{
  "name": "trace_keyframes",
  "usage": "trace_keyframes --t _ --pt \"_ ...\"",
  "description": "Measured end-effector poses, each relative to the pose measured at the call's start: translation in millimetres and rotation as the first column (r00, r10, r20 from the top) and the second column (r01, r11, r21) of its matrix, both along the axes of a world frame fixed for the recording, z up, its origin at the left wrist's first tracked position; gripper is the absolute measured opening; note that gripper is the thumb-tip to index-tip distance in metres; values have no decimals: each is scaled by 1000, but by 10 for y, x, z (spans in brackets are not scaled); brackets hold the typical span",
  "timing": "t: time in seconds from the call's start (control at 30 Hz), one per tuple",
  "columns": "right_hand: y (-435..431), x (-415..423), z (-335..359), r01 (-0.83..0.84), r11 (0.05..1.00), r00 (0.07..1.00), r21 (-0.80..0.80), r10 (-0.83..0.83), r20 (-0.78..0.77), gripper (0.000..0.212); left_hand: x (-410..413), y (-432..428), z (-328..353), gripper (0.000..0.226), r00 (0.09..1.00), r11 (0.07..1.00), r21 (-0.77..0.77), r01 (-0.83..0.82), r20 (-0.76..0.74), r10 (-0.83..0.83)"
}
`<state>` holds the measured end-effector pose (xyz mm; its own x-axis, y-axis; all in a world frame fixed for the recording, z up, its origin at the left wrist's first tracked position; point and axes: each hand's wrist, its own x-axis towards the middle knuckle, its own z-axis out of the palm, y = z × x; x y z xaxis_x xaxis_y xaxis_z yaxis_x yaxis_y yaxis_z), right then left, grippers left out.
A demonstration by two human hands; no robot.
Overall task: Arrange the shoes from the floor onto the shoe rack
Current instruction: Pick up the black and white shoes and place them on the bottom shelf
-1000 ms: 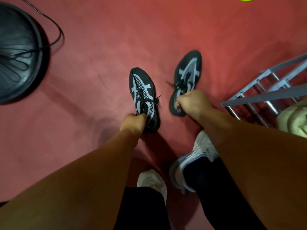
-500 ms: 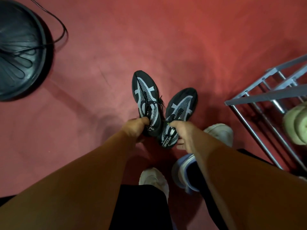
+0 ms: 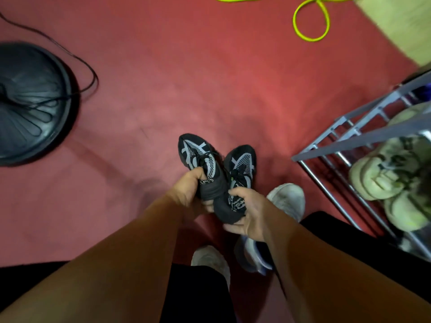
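Both arms reach forward. Left of the shoe rack (image 3: 349,145), the left hand (image 3: 186,194) and right hand (image 3: 247,213) each hold a black shoe (image 3: 198,157) (image 3: 242,162), fingers curled round its heel, toes pointing away, above the red floor (image 3: 210,78).

1. Floor (image 3: 210,73) looks like red carpet, matt with a short, slightly fuzzy nap.
2. Both black shoes (image 3: 200,164) are knit mesh cloth with smoother grey overlay strips, all matt (laces look like plain woven cord).
3. Shoe rack (image 3: 331,145) is bare metal, grey frame pretty dull, the round rods shinier.
4. Pale shoes on the rack (image 3: 373,180) look soft and matt, kinda scuffed.
5. Round black base (image 3: 30,101) seems moulded plastic with a ribbed, semi-gloss top.
6. Yellow-green cord (image 3: 310,22) looks smooth.
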<state>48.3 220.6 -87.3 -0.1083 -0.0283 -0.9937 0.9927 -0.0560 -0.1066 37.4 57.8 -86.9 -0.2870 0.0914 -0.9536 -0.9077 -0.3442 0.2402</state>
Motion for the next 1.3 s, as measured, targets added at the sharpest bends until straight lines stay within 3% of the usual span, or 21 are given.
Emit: trace_keyframes --t 0.1,0.23,0.37,0.5,0.63,0.7,0.83,0.97,1.13,1.3 --pt "89 -31 399 71 997 997 -40 -72 -13 36 -46 -31 323 35 1000 1000 -4 20 -15 -20" --pt "225 97 945 61 998 987 -7 -62 -145 27 11 39 882 28 992 993 -72 98 -75 -103" --pt "406 408 1462 56 981 955 183 1 -296 23 196 160 1504 17 957 962 -148 230 -145 -251" --pt "556 815 2051 49 943 908 330 95 -408 15 454 298 2131 17 891 905 -184 383 -184 -414" --pt "788 1251 2570 32 926 874 375 156 -461 18 743 546 2622 15 798 825 -222 520 -218 -562" --pt "961 1441 2771 29 931 854 365 167 -492 28 873 702 2805 18 762 792 -202 576 -217 -610" --pt "1309 1719 3151 112 956 832 270 58 -551 14 1058 1035 3048 28 673 701 -189 688 -196 -713" --pt "1700 1849 3193 177 965 827 195 -38 -561 56 1085 1372 3190 35 551 572 -230 787 -153 -820" --pt "2131 2045 3105 158 964 879 216 -37 -475 34 965 1798 3206 39 403 414 -282 866 -99 -910" --pt "2395 2254 2954 258 915 909 310 -121 -399 21 888 2172 3079 30 312 316 -371 873 -72 -947"
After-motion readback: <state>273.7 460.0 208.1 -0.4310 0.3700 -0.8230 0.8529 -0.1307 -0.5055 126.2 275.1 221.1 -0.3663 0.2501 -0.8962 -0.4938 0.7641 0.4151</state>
